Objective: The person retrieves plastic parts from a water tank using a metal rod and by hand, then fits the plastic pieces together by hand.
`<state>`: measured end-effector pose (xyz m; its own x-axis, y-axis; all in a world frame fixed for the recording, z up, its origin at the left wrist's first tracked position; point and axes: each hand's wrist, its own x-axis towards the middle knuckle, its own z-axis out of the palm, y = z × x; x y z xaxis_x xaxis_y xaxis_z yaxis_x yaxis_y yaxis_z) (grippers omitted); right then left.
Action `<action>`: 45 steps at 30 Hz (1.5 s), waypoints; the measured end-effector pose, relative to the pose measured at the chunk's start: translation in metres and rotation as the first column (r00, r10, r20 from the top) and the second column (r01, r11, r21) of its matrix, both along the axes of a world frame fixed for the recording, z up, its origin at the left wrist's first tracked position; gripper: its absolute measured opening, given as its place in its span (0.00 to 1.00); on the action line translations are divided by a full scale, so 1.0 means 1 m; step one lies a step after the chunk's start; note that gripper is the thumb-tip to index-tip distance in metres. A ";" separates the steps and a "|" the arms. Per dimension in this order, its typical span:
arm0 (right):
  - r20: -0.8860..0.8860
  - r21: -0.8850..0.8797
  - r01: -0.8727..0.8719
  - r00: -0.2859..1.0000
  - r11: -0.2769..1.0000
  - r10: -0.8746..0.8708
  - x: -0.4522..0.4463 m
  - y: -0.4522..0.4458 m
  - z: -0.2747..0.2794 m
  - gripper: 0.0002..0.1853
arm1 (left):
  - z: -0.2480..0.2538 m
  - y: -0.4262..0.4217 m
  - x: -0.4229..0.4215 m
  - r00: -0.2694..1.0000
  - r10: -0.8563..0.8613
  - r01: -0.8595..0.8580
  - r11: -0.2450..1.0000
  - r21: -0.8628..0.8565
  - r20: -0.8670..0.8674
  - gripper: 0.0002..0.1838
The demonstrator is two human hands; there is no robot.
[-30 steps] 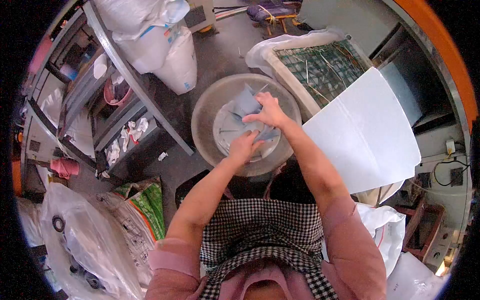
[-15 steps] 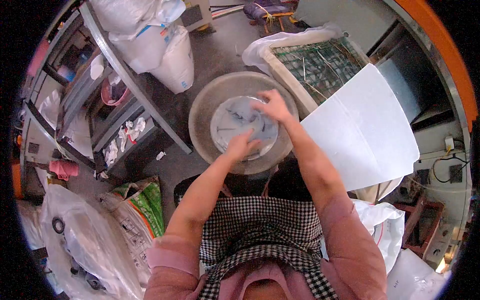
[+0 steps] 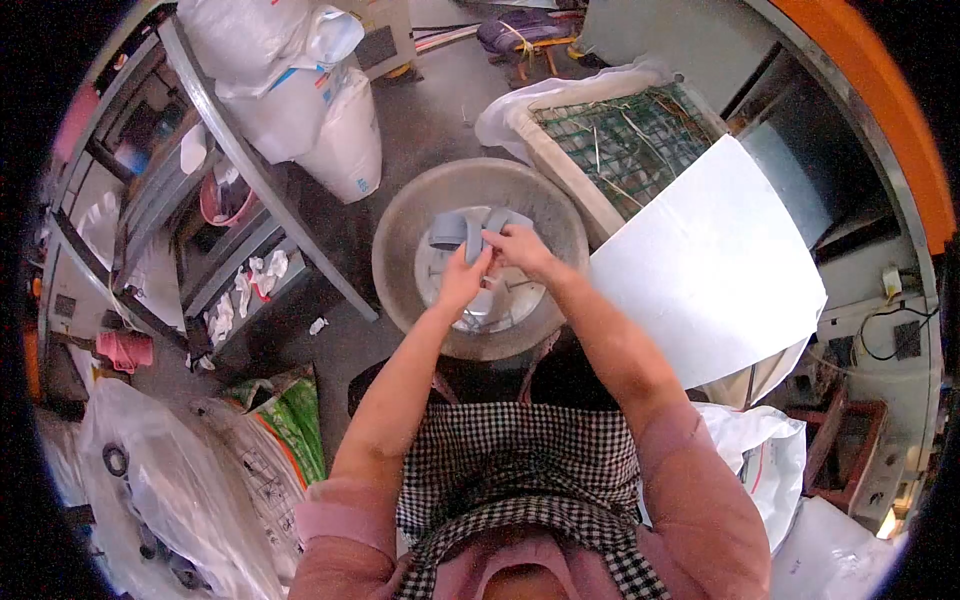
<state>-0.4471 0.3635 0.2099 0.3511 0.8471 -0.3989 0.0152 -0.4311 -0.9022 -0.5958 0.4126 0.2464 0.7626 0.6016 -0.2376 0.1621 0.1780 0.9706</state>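
Note:
Over a large round grey basin (image 3: 400, 290), my left hand (image 3: 464, 280) and my right hand (image 3: 521, 250) meet, both closed on a grey plastic pipe fitting (image 3: 473, 232). The fitting has a wide round end at the left and a curved part at the right; my fingers hide its lower portion. Beneath it, the basin's pale round bottom (image 3: 520, 303) shows several small dark, thin pieces, too small to name.
Right of the basin stands a lined crate (image 3: 610, 212) with green netting, and a white sheet (image 3: 715, 270) leans beside it. To the left are a grey metal rack (image 3: 270, 180) and stacked white sacks (image 3: 340, 150). A clear plastic bag (image 3: 170, 480) lies front left.
My hands were apart and low in the basin, fingers spread. They have come together, raised and closed on the grey pipe fitting. The view has shifted slightly.

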 end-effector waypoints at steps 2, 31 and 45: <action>-0.302 0.087 0.228 0.934 0.970 -0.193 -0.013 -0.009 0.040 0.21 | 0.008 -0.004 0.003 0.962 0.221 -0.199 0.969 -0.146 0.162 0.13; -0.044 0.088 0.383 0.924 0.919 -0.381 0.021 -0.044 0.019 0.26 | 0.135 -0.030 0.104 0.984 -0.176 0.173 0.981 0.083 0.035 0.15; 0.360 0.372 0.452 0.735 0.811 -0.574 0.030 -0.031 0.035 0.25 | 0.127 -0.037 0.152 0.962 -0.061 -0.133 0.745 0.653 0.266 0.12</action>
